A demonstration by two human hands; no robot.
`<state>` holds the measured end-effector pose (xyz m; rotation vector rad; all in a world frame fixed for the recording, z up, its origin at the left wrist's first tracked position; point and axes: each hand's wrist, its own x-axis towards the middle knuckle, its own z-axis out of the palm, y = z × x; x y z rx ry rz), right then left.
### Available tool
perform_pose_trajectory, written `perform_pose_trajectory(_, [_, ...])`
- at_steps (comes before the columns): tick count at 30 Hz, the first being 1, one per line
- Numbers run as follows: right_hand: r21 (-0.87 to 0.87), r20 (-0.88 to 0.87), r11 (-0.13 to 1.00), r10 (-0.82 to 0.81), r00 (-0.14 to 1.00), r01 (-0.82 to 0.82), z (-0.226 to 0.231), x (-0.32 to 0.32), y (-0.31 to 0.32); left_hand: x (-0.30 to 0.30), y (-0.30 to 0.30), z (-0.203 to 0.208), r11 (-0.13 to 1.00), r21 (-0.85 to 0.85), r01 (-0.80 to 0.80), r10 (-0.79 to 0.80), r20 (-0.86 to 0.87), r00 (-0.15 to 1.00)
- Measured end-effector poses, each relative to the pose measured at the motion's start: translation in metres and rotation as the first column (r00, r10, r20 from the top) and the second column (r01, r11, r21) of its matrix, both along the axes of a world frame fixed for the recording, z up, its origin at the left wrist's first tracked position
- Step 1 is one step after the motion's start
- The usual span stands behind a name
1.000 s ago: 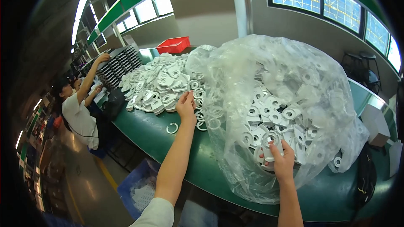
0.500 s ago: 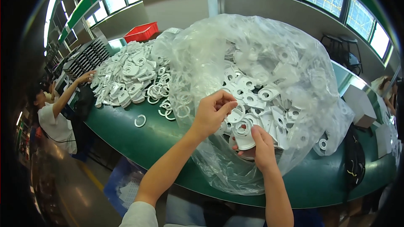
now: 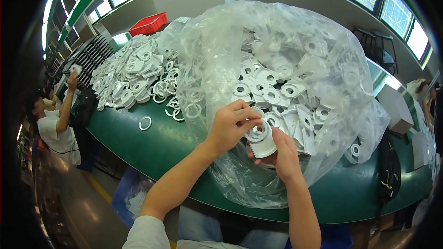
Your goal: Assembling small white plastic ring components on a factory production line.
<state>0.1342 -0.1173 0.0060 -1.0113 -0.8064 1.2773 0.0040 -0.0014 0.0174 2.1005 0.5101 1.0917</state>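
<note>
My right hand (image 3: 284, 154) is closed around a white plastic part (image 3: 264, 148) with a flared lower end and a round opening at its top. My left hand (image 3: 233, 127) pinches the edge of a white ring (image 3: 256, 132), which lies against that round opening. Whether the ring is seated in the part I cannot tell. Both hands are just in front of a large clear plastic bag (image 3: 210, 55), its mouth open towards me. Inside it is a heap of similar white parts (image 3: 272, 94).
On the green table (image 3: 124, 131) one loose ring (image 3: 145, 123) lies left of the bag, near a pile of white parts (image 3: 134, 67) and several rings. A red bin (image 3: 148, 24) stands behind. At right are a white box (image 3: 394, 110) and a black bag (image 3: 389, 170). A co-worker (image 3: 57, 129) sits at left.
My left hand has come down with the ring onto the part in my right hand. The part has shifted slightly left. The co-worker has lifted a white part from the pile.
</note>
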Motion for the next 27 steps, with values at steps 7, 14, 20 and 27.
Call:
perform_pose_trajectory(7, [-0.032,0.045,0.999,0.001,0.999,0.000,0.007,-0.005,-0.001,0.003,0.002,-0.008,0.985,0.172,0.007,-0.018,0.059,0.998])
perform_pose_trajectory(14, [-0.024,0.067,0.997,-0.073,0.995,0.075,0.009,-0.006,-0.001,0.003,-0.007,0.001,0.998,0.056,-0.034,0.031,0.042,0.999])
perform_pose_trajectory(20, [0.004,0.058,0.989,-0.146,0.988,0.146,0.011,-0.003,-0.002,0.001,-0.006,-0.005,0.949,-0.315,0.027,-0.001,0.084,0.996])
perform_pose_trajectory(27, [0.037,0.102,0.979,-0.204,0.974,0.202,0.004,-0.003,-0.002,0.003,-0.004,-0.011,0.808,-0.546,0.219,-0.157,0.158,0.975])
